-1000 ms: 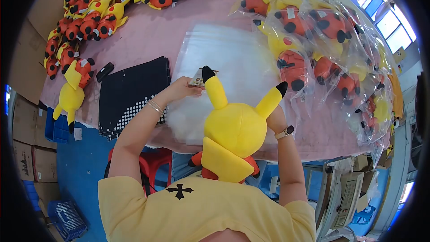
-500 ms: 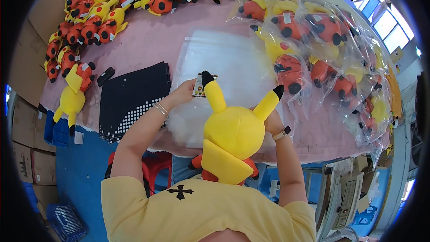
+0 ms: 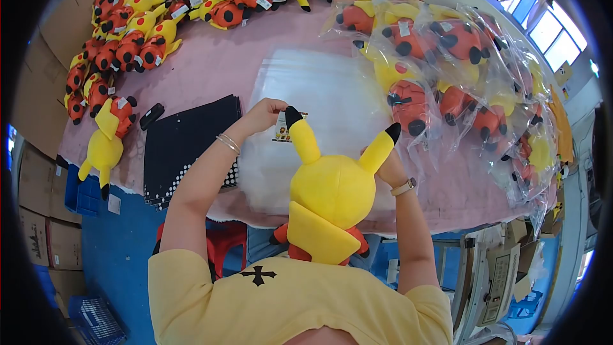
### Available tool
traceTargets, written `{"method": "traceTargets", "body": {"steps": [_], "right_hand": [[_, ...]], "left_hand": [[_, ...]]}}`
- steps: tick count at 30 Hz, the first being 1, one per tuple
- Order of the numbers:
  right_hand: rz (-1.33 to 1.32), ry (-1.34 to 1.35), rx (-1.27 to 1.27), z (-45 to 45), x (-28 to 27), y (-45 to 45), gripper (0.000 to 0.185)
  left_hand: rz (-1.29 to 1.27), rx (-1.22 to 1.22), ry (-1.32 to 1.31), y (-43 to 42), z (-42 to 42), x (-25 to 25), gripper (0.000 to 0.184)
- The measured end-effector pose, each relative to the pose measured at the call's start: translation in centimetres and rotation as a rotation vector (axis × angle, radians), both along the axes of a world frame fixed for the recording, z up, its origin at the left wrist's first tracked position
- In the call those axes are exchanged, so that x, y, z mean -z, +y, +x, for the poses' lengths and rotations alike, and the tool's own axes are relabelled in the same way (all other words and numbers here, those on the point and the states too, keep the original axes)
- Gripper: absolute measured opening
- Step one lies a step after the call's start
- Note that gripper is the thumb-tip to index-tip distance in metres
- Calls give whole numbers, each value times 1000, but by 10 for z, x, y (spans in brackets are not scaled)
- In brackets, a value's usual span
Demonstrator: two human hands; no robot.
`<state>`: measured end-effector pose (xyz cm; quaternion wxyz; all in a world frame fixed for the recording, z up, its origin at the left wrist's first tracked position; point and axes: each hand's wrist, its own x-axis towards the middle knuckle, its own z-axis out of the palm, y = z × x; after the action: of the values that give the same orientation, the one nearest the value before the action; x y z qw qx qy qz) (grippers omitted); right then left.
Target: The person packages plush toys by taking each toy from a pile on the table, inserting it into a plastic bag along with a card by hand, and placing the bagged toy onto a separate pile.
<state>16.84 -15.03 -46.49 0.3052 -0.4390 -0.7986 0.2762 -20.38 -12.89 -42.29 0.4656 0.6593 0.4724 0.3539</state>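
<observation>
A yellow plush toy [image 3: 333, 190] with black-tipped ears and a red body sits upright against my chest, its back to the camera. Beside its left ear, my left hand [image 3: 269, 115] pinches the top of a small printed card [image 3: 281, 130]. My right hand [image 3: 391, 169] is behind the right ear, which hides most of its fingers; what it touches cannot be made out. Under and beyond the card lies a stack of clear plastic bags [image 3: 319, 83] on the pink table [image 3: 204, 57].
Black sheets [image 3: 185, 137] and a small black object [image 3: 151, 116] lie at the left. Loose plush toys [image 3: 134, 45] line the left and far edges; bagged plush toys [image 3: 408, 105] crowd the right. A red stool [image 3: 225, 243] and blue basket [image 3: 96, 321] stand below.
My left hand has risen slightly, and the card has turned from tilted to facing the camera, now held by its top. My right hand has moved slightly left with the toy's right ear.
</observation>
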Motion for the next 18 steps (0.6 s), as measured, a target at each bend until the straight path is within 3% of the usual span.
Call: {"method": "traceTargets", "body": {"steps": [3,7,8,13,17,18], "right_hand": [[-29,15,90,-3,-4,2,12],[-357,576,214,-15,-57,-11,16],[-358,577,215,-14,-60,-12,16],[-222,678,226,-10,-73,-16,18],[-10,796,285,-18,-85,-23,20],[-10,797,287,-19,-86,-24,20]], "left_hand": [[83,38,-117,4,6,-7,23],[142,-100,-15,-13,14,-53,18],[141,-98,-14,-16,15,-59,18],[207,-113,-70,-33,21,-79,15],[643,-190,314,-61,36,-83,19],[642,-188,315,-66,37,-80,19]]}}
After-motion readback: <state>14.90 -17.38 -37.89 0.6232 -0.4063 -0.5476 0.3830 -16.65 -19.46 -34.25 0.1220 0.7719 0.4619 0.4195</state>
